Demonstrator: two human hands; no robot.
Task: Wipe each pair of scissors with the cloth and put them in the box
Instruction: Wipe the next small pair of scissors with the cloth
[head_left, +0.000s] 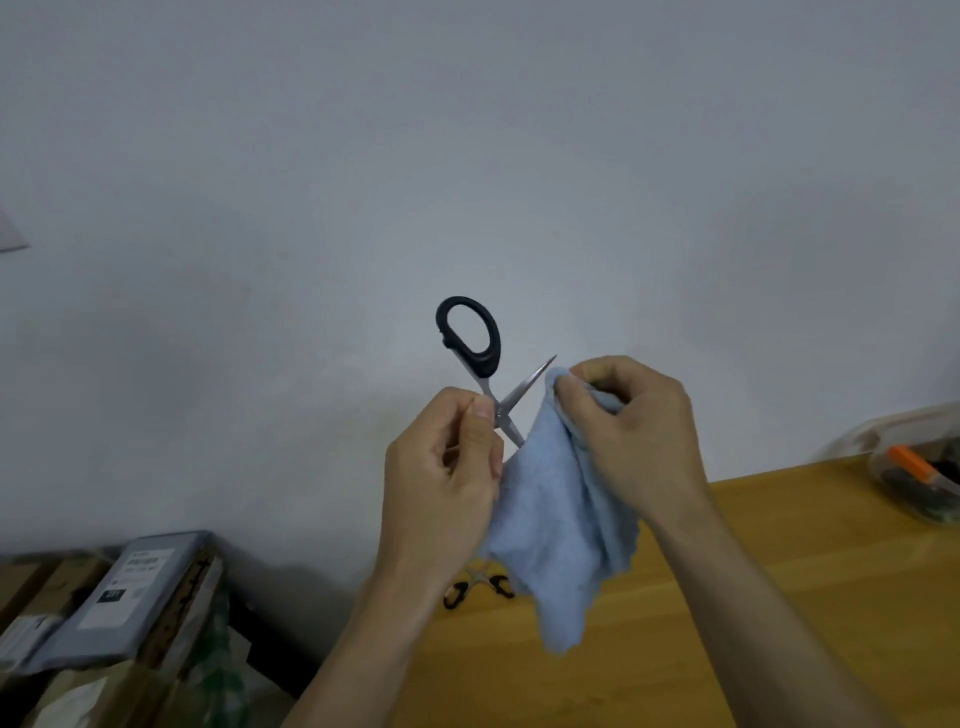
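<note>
My left hand holds a pair of black-handled scissors near the pivot, raised in front of the wall with the blades spread apart. One handle loop points up; one blade tip points up right toward my right hand. That hand pinches a light blue cloth right beside the blade tip, and the cloth hangs down between my hands. Another pair of scissors lies on the wooden table, partly hidden behind the cloth and my left wrist. A clear plastic box stands at the right edge.
The clear box holds dark items and something with an orange handle. Left of the table, lower down, cardboard boxes and a grey parcel are stacked. A plain pale wall fills the background.
</note>
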